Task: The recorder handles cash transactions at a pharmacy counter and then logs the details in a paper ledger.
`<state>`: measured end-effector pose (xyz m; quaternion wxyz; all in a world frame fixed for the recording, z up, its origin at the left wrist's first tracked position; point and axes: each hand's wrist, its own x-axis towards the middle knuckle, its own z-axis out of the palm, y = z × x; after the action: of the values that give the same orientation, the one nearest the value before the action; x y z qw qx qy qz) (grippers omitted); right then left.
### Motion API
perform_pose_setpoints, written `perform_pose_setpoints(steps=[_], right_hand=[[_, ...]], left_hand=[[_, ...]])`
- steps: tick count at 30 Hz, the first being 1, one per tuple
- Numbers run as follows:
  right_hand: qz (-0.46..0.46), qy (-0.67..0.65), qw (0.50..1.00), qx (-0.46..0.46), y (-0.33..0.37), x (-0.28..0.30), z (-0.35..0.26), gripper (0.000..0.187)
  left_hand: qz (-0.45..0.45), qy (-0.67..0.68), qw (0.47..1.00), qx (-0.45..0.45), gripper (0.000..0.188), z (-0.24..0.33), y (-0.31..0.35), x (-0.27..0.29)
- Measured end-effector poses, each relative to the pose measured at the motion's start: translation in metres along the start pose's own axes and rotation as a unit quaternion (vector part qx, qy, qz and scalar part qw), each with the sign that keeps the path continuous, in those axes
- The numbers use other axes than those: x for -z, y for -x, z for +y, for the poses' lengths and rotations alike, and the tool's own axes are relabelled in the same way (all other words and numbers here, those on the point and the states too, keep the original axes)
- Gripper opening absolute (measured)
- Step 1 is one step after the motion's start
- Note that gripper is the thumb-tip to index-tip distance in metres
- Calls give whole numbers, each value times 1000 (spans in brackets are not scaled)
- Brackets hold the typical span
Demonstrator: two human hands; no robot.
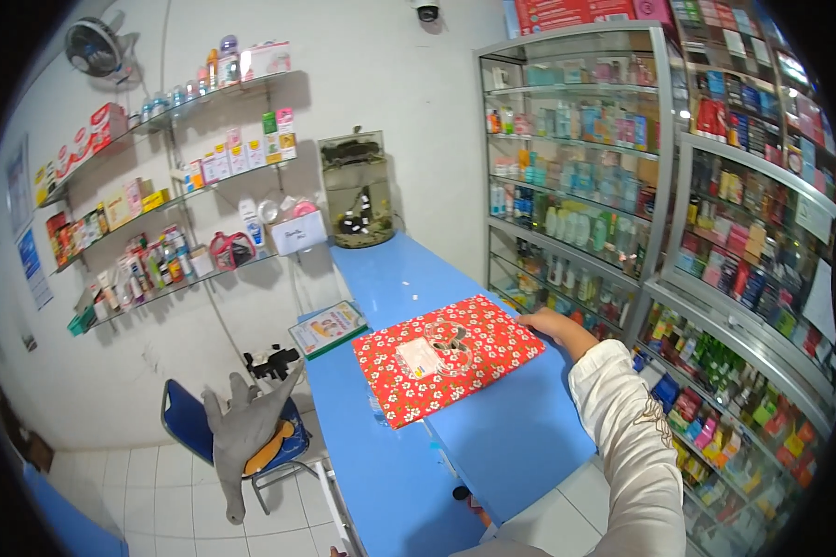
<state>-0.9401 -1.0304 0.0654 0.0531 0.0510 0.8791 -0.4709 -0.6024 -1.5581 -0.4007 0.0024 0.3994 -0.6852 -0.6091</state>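
- Currently, the right hand point(559, 330) is at the right-hand edge of a flat red floral piece point(488, 339), fingers partly bent and touching it; whether they grip it, I cannot tell.
- The left hand is out of view, so how open it is cannot be told.
- The red floral piece lies on the blue worktop point(502, 446), its near left corner toward the person.
- On its face sit a small pale packet point(419, 358) and a round, clear-looking item with dark patches point(452, 342).
- Just beside its far left corner is a green-edged, printed panel point(329, 329).
- A glass tank point(356, 181) stands at the worktop's far end.
- On the left, a blue chair point(185, 422) bears a grey, long-limbed thing point(240, 432).
- Glass cabinets point(574, 153) full of bottles and boxes line the right; stocked wall shelves point(195, 190) hang left.
- A white sleeve point(627, 436) covers the right forearm.
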Motion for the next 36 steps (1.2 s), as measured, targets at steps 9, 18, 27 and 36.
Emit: perform_pose_setpoints(steps=[9,18,27,36], right_hand=[[-152,-292,930,164,-4,-4,-3,28],[-277,-187,918,215,133,48,29,22],[-166,-130,963,169,162,55,64,12],[-210,91,944,239,87,22,-17,40]], left_hand=[[67,146,954,-254,53,132,40,-11],[224,115,596,-763,65,351,246,-70],[-44,-7,568,-822,46,327,250,-60],[42,76,532,-843,18,290,237,-65]])
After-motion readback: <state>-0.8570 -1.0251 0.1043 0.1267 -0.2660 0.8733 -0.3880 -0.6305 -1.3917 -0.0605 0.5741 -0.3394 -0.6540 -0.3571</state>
